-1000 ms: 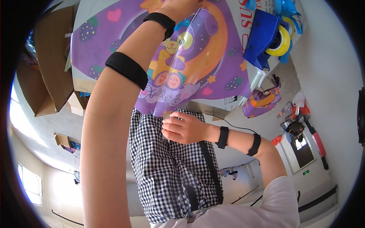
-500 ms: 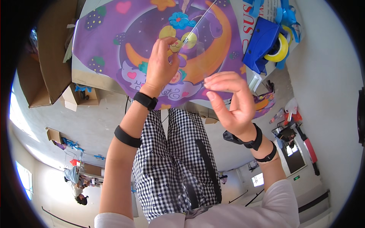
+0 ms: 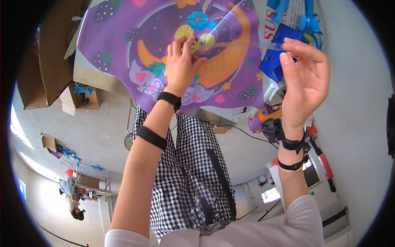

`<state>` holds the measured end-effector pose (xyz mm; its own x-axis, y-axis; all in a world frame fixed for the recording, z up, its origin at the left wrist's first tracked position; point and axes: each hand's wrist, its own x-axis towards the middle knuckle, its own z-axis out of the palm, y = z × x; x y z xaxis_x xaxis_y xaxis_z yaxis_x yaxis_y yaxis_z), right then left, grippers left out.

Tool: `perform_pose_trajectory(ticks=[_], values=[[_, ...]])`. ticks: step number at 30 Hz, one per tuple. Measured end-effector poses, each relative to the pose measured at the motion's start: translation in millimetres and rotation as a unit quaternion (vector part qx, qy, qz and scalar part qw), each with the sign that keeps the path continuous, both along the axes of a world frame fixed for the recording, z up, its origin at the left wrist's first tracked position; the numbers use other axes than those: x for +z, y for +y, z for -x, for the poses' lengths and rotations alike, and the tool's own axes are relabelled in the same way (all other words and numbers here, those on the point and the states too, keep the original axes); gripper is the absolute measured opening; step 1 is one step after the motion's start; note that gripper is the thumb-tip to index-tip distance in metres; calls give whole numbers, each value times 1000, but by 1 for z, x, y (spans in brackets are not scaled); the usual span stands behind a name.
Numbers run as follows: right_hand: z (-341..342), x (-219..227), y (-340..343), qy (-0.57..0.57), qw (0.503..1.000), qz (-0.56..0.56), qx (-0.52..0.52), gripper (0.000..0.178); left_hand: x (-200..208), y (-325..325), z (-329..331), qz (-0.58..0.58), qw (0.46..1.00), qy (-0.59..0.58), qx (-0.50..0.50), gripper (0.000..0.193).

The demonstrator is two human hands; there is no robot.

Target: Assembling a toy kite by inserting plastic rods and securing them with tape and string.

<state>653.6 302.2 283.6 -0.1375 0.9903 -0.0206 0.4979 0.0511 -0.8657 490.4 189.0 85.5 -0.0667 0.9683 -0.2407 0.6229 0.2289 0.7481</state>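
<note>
A large purple printed sheet, with an orange moon and cartoon figures on it, covers the table in front of me. A thin pale rod lies diagonally across its far half. My left hand rests on the sheet at the rod's near end, fingers bent down against the surface and thumb held apart. Between finger and thumb, my right hand pinches the end of a clear tape strip. The strip stretches leftward from there over the moon toward the rod. Partly behind my right hand stands a blue tape dispenser.
Blue ribbon-like strips lie at the far right beside the dispenser. A tall brown cardboard box stands left of the table, with a smaller open box below. A dark cable hangs under the table. Another person is far off, lower left.
My right hand has moved right and away from me, drawing the clear strip out toward the dispenser. My left hand has shifted slightly right and its fingers have settled onto the sheet.
</note>
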Motion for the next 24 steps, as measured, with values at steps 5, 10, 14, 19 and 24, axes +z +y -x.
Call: perform_pose_trajectory(ticks=[5, 10, 14, 19, 24], values=[[3, 1, -11, 0, 998, 6, 55, 24, 0, -8, -1, -61, 998, 15, 19, 73], [4, 7, -25, -23, 997, 4, 73, 27, 1, -37, 19, -74, 997, 21, 23, 67], [8, 6, -26, -25, 996, -1, 82, 29, 6, -78, 46, -60, 998, 29, 17, 61], [14, 1, -21, -4, 998, -4, 68, 29, 5, -115, 58, -24, 999, 20, 28, 68], [16, -18, -4, -15, 997, -22, 73, 25, 1, -117, 51, -42, 998, 38, 15, 74]])
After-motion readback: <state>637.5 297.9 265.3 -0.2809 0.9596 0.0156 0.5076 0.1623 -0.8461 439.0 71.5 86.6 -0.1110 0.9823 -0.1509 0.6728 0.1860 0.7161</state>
